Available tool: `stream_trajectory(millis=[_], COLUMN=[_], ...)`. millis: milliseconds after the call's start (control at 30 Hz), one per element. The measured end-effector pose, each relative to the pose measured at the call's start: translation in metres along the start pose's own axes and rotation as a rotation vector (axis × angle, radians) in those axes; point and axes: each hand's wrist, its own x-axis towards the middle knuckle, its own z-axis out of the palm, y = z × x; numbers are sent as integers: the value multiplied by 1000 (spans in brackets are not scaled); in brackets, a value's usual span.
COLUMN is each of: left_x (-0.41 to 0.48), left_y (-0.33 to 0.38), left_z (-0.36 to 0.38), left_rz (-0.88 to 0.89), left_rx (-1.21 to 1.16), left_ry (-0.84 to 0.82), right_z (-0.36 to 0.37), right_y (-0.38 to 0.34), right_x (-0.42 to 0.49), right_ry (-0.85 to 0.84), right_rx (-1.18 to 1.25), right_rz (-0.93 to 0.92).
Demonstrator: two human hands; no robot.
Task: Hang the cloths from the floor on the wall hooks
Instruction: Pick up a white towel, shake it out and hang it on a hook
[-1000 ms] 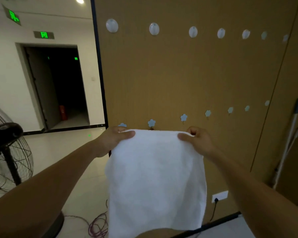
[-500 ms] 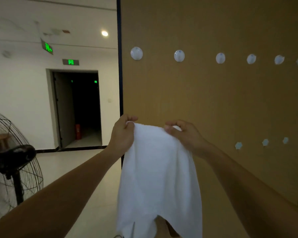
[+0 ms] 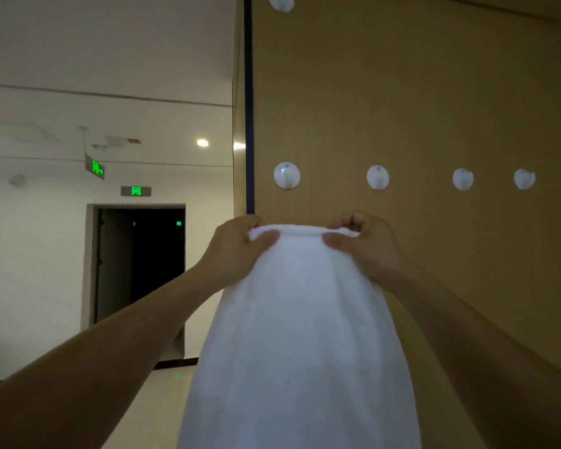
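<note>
Since a second ago, both hands' grip raised the cloth [image 3: 300,335] toward the hooks [image 3: 286,175].

I see cloth [image 3: 298,335]: plain white, no pattern. Wall panel [image 3: 434,102]: tan-brown, faint wood grain. Panel edge strip [image 3: 249,124]: dark blue. Hooks [image 3: 286,175]: round, white, small pale-blue spot near top. Far wall [image 3: 30,254]: white. Exit signs [image 3: 136,191]: glowing green on grey. Doorway [image 3: 149,260]: black inside, grey frame.
</note>
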Motion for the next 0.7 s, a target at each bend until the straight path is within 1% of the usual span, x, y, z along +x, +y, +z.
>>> stream_trajectory(millis=[100,200,367,467,533,600,667,700], left_x=[42,83,134,146,145,143,140,139], left_y=[5,7,13,21,25,25,24,23], left_z=[5,6,3,1,1,2,0,-1], left_rz=[83,121,146,128,110,86,10,-48], left_rx=[84,163,319,476,578,641,596,519], left_ry=[158,306,451,524,524,481,368,288], right_z=[11,21,31,34,36,34,30,28], right_y=[-6,-14,-21,-22,-23,-22,-21,-19], right_x=[42,84,142,160,164,163,157,153], right_ry=[145,222,329,347,340,311,240,200], right_rx=[-19,-21,-70,-119,-197,-272,-295,-296], right_rz=[-111,-190,-258,-275,-277,-242,-162,-116])
